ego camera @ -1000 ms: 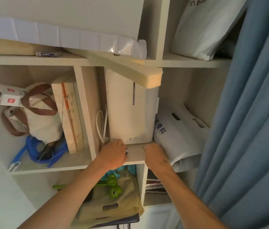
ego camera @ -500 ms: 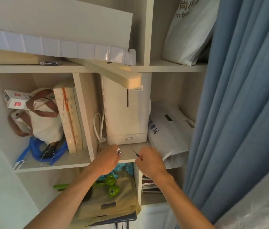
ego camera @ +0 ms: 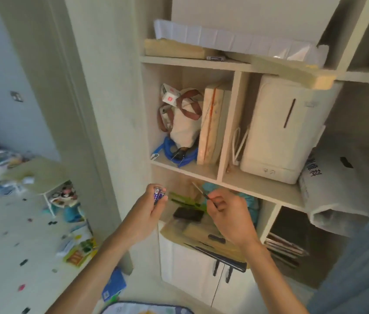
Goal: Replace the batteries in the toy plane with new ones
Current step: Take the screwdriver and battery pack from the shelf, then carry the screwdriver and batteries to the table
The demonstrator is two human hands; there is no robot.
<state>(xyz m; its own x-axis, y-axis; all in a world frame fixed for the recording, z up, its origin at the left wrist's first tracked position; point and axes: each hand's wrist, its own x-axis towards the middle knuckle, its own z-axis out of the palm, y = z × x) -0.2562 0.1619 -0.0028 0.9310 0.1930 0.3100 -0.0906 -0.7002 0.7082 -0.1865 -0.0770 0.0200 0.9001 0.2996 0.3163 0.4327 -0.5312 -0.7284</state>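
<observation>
My left hand (ego camera: 150, 208) is closed around a pair of purple batteries (ego camera: 159, 194), their ends sticking up above my fingers. My right hand (ego camera: 228, 214) pinches a thin small screwdriver (ego camera: 199, 190) whose metal tip points up and to the left. Both hands hover in front of the shelf unit (ego camera: 258, 191), below its middle shelf. No toy plane shows in this view.
A white appliance (ego camera: 281, 132), canvas bag (ego camera: 183, 123) and wooden boards (ego camera: 210, 125) fill the middle shelf. A white plastic bag (ego camera: 342, 189) overhangs at right beside a blue curtain (ego camera: 364, 257). A small low table (ego camera: 41, 175) and scattered items lie on the floor at left.
Both hands have pulled back from the shelf edge and now hold batteries and the screwdriver lower down. The view has swung left, bringing the floor and low table into sight.
</observation>
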